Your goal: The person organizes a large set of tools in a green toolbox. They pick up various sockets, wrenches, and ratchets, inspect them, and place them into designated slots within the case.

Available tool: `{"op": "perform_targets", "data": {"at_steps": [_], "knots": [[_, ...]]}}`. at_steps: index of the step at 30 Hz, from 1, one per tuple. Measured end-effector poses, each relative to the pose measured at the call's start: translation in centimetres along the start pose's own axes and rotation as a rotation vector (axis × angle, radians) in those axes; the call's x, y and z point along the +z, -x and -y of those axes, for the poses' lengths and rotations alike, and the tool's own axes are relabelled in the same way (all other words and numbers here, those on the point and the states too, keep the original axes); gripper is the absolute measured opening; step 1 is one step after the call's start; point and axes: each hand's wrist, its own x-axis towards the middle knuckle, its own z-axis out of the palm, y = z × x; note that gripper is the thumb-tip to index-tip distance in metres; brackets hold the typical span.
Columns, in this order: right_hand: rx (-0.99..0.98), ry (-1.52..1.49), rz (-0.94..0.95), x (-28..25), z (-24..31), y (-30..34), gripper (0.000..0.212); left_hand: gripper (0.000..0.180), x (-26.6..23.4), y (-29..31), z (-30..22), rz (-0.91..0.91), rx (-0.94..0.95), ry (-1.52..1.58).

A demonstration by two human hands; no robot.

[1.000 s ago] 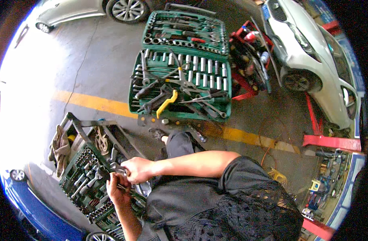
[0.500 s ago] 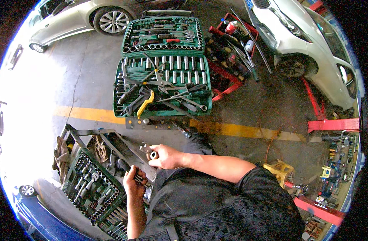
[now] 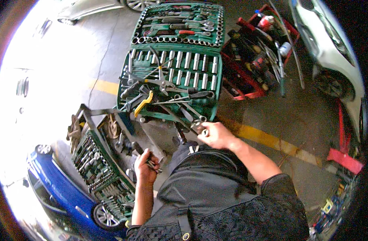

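My right hand (image 3: 219, 136) is closed around a metal tool (image 3: 198, 127) with a ring-shaped end; its exact kind is hard to make out. It hovers at the near right corner of an open green tool case (image 3: 131, 51) with rows of sockets. Loose pliers (image 3: 164, 84), combination wrenches and a yellow-handled tool (image 3: 143, 105) lie across the case's lower half. My left hand (image 3: 145, 166), lower and nearer to me, is closed on several small metal pieces (image 3: 155, 164) that its fingers partly hide. A second green socket case (image 3: 96, 170) lies to its left.
A red tool tray (image 3: 248, 95) full of cans and tools stands at the right. A metal cart frame (image 3: 84, 109) with work gloves (image 3: 74, 134) is at the left. Cars surround the area: a blue one (image 3: 67, 188) at lower left, a white one (image 3: 326, 40) at right.
My right hand has moved away from my left hand, forward and right to the case's near edge, still gripping the metal tool. The view has shifted. My left hand stays closed.
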Motion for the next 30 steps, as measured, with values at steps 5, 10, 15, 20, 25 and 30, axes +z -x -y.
{"op": "perform_targets", "data": {"at_steps": [5, 10, 15, 20, 25, 30], "knots": [[-0.107, 0.25, -0.096, -3.7, -2.5, -1.6, 0.024, 0.017, 4.6, 2.2, 3.7, -0.077, -0.057, 0.066], [-0.335, 0.504, -0.103, -1.8, -0.4, -4.6, 0.024, 0.021, 5.0, 4.5, 4.8, -0.012, 0.026, 0.215], [-0.255, 0.695, -0.056, -0.3, -0.3, -6.1, 0.027, 0.023, 2.7, 4.6, 5.3, 0.035, 0.074, 0.385], [-0.139, 0.635, -0.124, 0.2, 0.2, -6.4, 0.028, 0.025, -0.1, 3.7, 5.1, 0.037, 0.049, 0.48], [0.102, 0.21, -0.286, -0.7, 2.3, -2.7, 0.03, 0.025, -3.7, 1.9, 3.0, 0.15, 0.001, 0.498], [0.171, -0.138, -0.383, -0.5, 2.9, 2.0, 0.008, 0.025, -9.0, -0.3, 0.5, 0.352, -0.015, 0.558]]}}
